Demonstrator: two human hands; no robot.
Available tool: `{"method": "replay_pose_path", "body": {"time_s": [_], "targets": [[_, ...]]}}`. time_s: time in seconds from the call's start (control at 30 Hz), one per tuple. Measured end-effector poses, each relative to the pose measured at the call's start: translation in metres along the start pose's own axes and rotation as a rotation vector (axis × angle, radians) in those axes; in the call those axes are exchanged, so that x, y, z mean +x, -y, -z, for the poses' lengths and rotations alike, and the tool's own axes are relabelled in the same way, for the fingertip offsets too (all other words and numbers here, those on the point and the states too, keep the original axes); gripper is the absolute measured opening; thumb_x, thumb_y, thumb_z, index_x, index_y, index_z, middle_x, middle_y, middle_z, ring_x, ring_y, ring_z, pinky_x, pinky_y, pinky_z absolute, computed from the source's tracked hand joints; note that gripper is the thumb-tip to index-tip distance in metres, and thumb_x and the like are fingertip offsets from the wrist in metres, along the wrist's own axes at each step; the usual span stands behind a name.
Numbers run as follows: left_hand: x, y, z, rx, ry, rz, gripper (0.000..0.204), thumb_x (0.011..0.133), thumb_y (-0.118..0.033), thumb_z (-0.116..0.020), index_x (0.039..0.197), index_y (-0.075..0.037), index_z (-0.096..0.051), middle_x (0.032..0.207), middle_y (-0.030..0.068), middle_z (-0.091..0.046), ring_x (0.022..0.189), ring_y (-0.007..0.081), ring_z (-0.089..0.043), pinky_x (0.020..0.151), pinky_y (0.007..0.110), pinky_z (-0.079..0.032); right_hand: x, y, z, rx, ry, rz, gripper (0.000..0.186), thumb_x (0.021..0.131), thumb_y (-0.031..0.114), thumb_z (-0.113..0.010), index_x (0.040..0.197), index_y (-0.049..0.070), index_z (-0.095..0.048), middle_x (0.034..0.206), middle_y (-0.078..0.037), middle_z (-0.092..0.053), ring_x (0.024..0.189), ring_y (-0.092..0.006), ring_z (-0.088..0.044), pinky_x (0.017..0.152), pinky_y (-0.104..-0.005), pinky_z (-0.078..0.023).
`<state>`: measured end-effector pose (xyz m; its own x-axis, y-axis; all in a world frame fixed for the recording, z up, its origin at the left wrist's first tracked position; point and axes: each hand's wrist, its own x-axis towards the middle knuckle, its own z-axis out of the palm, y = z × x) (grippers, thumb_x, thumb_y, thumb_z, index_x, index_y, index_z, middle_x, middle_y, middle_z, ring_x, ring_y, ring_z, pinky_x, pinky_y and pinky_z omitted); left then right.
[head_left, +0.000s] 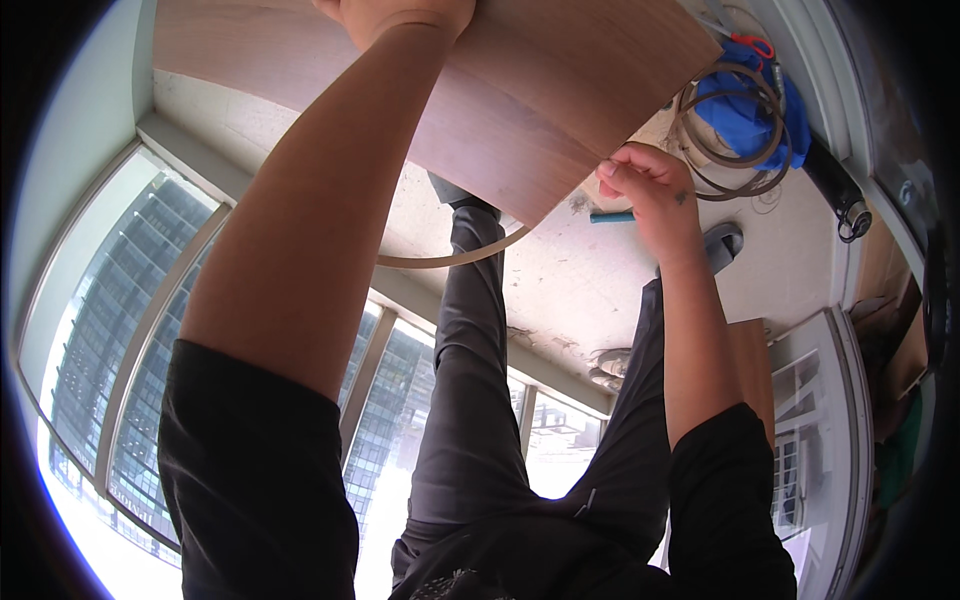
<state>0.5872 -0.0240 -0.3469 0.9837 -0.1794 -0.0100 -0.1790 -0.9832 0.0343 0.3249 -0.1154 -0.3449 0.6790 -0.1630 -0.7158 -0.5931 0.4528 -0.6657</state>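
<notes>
A large brown wooden panel (pixel 560 90) stands tilted in front of me, above my legs. My left hand (pixel 400 15) lies on its face at the top edge of the picture, with the fingers cut off by the frame. My right hand (pixel 650 185) is closed at the panel's right edge near its lower corner. A short blue tool (pixel 612 216) sticks out of that fist. A thin tan edging strip (pixel 450 260) curves out from under the panel's lower edge.
A coil of tan edging strip (pixel 730 130) lies on a blue bag (pixel 745 110) with red-handled scissors (pixel 755 45) at the upper right. My shoes (pixel 722 245) stand on a stained pale floor (pixel 580 290). Tall windows (pixel 120 330) fill the left side.
</notes>
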Motion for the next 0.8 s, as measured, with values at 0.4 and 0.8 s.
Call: {"method": "replay_pose_path", "body": {"time_s": [0.4, 0.8], "targets": [[-0.003, -0.001, -0.003, -0.039, -0.066, -0.040, 0.072, 0.099, -0.057, -0.027, 0.154, -0.009, -0.024, 0.162, 0.0128, -0.019, 0.150, 0.0281, -0.012, 0.121, 0.046, -0.008, 0.013, 0.015, 0.013, 0.129, -0.121, 0.099, 0.012, 0.087, 0.010, -0.063, 0.082, 0.000, -0.064, 0.068, -0.003, -0.058, 0.063, -0.0089, -0.050, 0.061, -0.0239, -0.040], [0.000, 0.005, -0.009, 0.018, -0.059, -0.028, 0.070, 0.100, -0.055, -0.030, 0.154, -0.012, -0.026, 0.161, 0.0112, -0.020, 0.150, 0.0285, -0.013, 0.120, 0.047, -0.009, -0.035, -0.191, 0.108, 0.267, -0.642, -0.299, 0.009, 0.091, 0.014, -0.062, 0.095, 0.007, -0.059, 0.071, -0.001, -0.055, 0.061, -0.0127, -0.055, 0.057, -0.0270, -0.045]]}}
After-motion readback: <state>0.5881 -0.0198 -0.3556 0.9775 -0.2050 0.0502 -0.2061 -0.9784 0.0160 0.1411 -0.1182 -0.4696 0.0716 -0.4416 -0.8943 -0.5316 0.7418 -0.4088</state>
